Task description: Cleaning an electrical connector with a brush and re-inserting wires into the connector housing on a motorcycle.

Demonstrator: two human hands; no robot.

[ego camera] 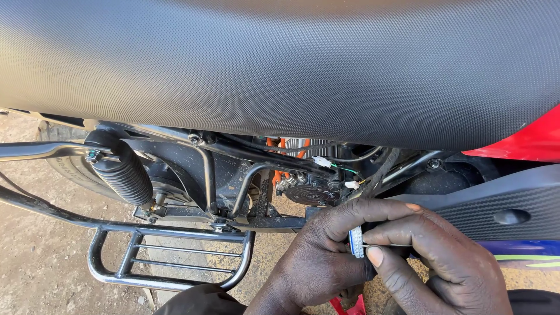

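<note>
Below the black motorcycle seat [280,64], my two hands meet at a small white wire connector [356,242]. My left hand [326,251] grips the connector from the left, fingers curled over its top. My right hand [431,256] pinches a thin metal pin [382,245] between thumb and forefinger, its tip at the connector. A bundle of black wires [382,169] runs up from my hands into the frame, where two more small white plugs [322,161] hang.
A black rear shock absorber [119,169] and a tubular foot rack [169,256] sit at the left. A red body panel [528,140] and a black textured side cover [501,204] lie at the right. Dirt ground shows underneath.
</note>
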